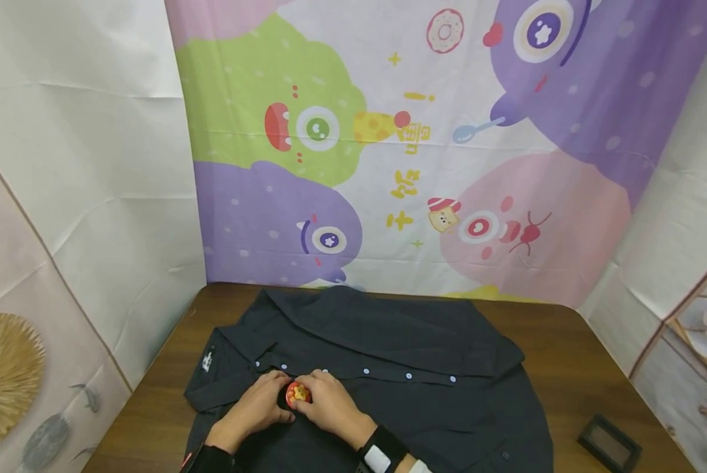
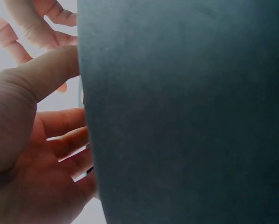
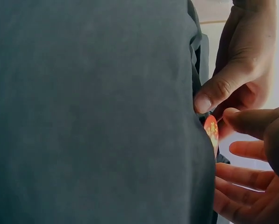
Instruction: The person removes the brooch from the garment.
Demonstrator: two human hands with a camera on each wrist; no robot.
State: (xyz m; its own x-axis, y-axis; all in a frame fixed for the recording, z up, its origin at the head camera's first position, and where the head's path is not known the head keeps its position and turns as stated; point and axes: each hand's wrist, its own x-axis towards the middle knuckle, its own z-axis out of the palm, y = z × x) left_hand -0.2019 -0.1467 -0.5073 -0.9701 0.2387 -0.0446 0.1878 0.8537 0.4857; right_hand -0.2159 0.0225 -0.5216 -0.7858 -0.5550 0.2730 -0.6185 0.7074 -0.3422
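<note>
A dark grey button-up shirt (image 1: pixel 448 414) lies spread over the brown table, with a row of pale buttons across it. On its front sits a round red badge (image 1: pixel 299 393) with a yellow star figure, seen edge-on in the right wrist view. My left hand (image 1: pixel 260 402) is at the badge's left side, its thumb and fingertips touching the cloth. From the right, my right hand (image 1: pixel 332 402) reaches round the badge; in the right wrist view its fingertips (image 3: pixel 230 172) touch the cloth and its thumb is just off the badge. The cloth hides much of both wrist views.
A small black frame (image 1: pixel 610 443) lies on the table (image 1: pixel 572 368) at the right. A cartoon-printed cloth (image 1: pixel 389 263) hangs behind the table's far edge. White curtains (image 1: pixel 123 197) hang at the sides.
</note>
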